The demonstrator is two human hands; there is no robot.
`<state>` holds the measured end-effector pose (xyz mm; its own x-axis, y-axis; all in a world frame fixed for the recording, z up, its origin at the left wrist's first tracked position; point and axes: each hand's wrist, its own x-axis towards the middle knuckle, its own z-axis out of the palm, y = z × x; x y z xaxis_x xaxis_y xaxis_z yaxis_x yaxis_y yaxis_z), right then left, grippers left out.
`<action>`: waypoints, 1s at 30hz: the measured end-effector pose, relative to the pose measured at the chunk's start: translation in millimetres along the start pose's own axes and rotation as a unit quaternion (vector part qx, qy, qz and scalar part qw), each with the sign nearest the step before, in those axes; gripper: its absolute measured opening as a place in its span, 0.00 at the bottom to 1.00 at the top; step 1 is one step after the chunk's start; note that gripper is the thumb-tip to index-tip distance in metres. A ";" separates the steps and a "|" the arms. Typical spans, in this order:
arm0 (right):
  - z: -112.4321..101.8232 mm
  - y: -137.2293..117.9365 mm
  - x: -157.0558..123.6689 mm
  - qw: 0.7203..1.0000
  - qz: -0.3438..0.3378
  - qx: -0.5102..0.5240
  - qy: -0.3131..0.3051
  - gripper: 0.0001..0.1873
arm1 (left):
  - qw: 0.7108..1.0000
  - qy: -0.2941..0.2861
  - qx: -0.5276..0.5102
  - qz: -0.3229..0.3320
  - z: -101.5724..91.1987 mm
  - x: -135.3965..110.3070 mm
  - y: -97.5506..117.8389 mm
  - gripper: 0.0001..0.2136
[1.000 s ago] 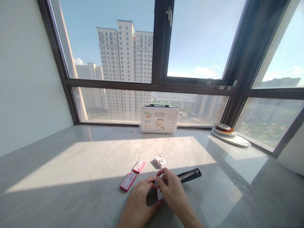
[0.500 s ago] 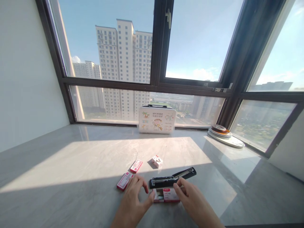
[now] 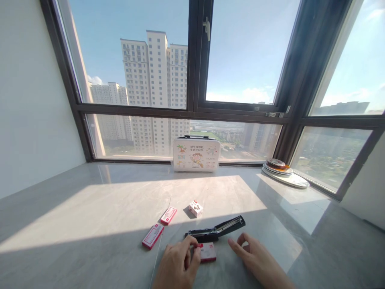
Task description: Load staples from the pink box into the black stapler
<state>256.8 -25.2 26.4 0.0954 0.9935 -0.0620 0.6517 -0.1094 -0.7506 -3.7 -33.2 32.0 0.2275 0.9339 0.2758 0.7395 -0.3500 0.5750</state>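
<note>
My left hand [image 3: 179, 263] closes its thumb and index finger on the left end of a red-and-white staple box [image 3: 208, 252], hiding that end. Directly behind this box lies a black stapler [image 3: 202, 234], its long top arm swung open toward the right and its metal rail bare. To the right of the box, my right hand [image 3: 255, 257] hovers with bent fingers, thumb and index apart, holding nothing. Further left lie two flat red-and-white boxes [image 3: 152, 236], nearly end to end. A smaller white-and-red box [image 3: 195, 208] stands in the sunlight beyond the stapler.
A white case [image 3: 196, 154] with cartoon prints and a dark handle stands against the window. At the back right corner, a stack of round plates [image 3: 284, 176] rests on the grey stone surface [image 3: 99, 216]. Dark window frames [image 3: 126, 110] bound the far side.
My right hand has let go of the staple box and drawn off to the right. My left hand has closed on the box's left end, where an open tray showed before.
</note>
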 end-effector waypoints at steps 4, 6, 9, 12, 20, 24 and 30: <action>-39.9 23.6 13.5 0.990 0.002 0.139 -0.035 0.37 | 1.000 -0.002 -0.003 -0.013 0.1 1.8 0.2 0.17; -47.7 16.5 24.3 0.978 -0.054 0.190 -0.061 0.37 | 1.000 -0.003 0.000 -0.025 -0.2 3.3 2.9 0.16; -41.7 -14.3 40.7 0.963 -0.118 0.222 -0.094 0.33 | 1.000 -0.007 0.010 -0.024 -1.5 4.9 8.3 0.15; -23.1 -55.7 49.4 0.956 -0.191 0.208 -0.080 0.27 | 0.999 -0.006 0.026 -0.020 -2.7 4.8 12.1 0.14; 18.6 -106.1 46.9 0.961 -0.256 0.022 -0.104 0.17 | 0.996 -0.034 0.082 0.004 -4.9 2.3 15.8 0.13; 26.7 -98.1 46.9 0.960 -0.264 -0.052 -0.077 0.16 | 0.985 -0.063 0.153 0.039 -0.9 5.8 30.9 0.11; 19.5 -83.5 50.1 0.967 -0.238 -0.088 -0.031 0.13 | 0.989 -0.071 0.111 0.069 1.4 10.9 36.9 0.06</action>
<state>192.4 34.3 73.2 -0.2886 0.9318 0.2203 0.7295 0.3630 -0.5797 27.0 -35.8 55.2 0.4111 0.8845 0.2205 0.8125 -0.4652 0.3513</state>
